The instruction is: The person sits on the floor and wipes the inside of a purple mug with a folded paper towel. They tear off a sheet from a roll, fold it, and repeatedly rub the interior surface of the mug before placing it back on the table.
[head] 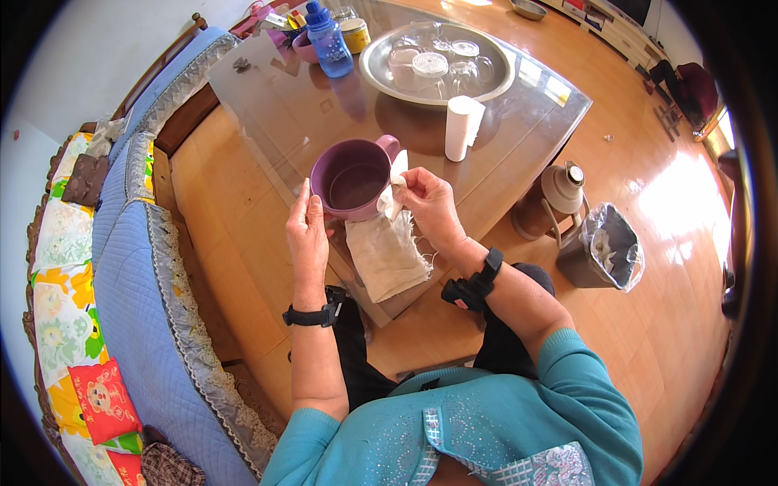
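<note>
A large purple cup with a pink handle (352,176) is tilted between my hands above the table's near corner, its inside facing me. My left hand (309,228) supports it at the left side, fingers against the outer wall. In my right hand (428,197) a crumpled white tissue (392,193) is pinched against the cup's right rim, below the handle. Beneath the cup a folded cream cloth (389,258) with frayed edges lies on the table. A roll of white paper (459,129) stands upright behind my right hand.
The glass-topped table (273,103) holds a metal basin (371,76) of glass mugs, a blue bottle (330,45) and a yellow-labelled jar (355,35). On the floor at right stand a thermos flask (556,194) and a lined waste bin (583,264). A blue-covered sofa (127,291) runs along the left.
</note>
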{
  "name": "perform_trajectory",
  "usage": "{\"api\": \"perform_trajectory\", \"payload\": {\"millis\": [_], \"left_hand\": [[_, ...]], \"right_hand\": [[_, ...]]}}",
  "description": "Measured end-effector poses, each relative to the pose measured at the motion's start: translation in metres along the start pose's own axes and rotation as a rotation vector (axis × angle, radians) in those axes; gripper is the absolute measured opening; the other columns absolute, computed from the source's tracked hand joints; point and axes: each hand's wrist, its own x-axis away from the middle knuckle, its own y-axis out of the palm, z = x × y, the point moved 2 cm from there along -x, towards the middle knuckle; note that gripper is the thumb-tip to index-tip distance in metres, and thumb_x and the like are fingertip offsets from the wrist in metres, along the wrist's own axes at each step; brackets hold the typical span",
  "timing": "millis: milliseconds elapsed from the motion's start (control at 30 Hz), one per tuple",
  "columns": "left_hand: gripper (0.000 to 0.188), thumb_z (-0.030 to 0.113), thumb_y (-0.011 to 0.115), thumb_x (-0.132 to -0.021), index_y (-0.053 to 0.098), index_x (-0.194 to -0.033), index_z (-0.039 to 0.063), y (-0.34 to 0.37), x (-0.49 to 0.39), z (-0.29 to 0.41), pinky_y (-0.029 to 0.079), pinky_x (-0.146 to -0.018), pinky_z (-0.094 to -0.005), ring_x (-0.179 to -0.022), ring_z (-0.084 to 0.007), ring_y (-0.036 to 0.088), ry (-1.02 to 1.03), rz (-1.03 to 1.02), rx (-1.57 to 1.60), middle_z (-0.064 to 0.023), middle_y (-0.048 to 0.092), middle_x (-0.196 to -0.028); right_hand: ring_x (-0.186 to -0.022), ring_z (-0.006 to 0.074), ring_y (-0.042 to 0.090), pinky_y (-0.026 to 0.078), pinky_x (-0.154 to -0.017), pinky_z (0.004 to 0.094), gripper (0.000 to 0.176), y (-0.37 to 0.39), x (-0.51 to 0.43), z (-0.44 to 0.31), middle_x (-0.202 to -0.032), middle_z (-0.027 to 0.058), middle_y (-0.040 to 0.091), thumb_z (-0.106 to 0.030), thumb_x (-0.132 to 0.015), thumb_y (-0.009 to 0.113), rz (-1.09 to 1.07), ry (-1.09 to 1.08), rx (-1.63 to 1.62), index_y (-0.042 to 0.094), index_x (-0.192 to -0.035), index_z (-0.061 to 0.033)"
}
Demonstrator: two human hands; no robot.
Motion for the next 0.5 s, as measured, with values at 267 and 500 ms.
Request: {"api": "perform_trajectory", "payload": {"millis": [267,500], "left_hand": [[0.045,0.03,0.053,-0.104,0.051,-0.145,0.012,0.002,0.004,0.003,0.053,-0.057,-0.0228,-0.08,-0.0085,0.06,0.014,0.003,0.021,-0.0029,0.06,-0.102],[0.048,0.031,0.057,-0.103,0.05,-0.146,0.011,0.006,0.007,0.006,0.051,-0.058,-0.0229,-0.08,-0.0085,0.059,0.052,0.009,-0.001,-0.0026,0.061,-0.098]], "right_hand": [[-0.08,0.0045,0.059,0.052,-0.074,0.0213,0.019,0.022,0.013,0.007,-0.087,0.0001,0.064,-0.003,-0.091,0.069,0.086,-0.153,0.033,0.058,-0.106,0.0003],[-0.074,0.0037,0.054,0.048,-0.067,0.0211,0.01,0.013,0.007,0.005,-0.082,-0.0022,0.061,-0.004,-0.091,0.068,0.052,-0.123,0.133,0.062,-0.098,0.0001]]}}
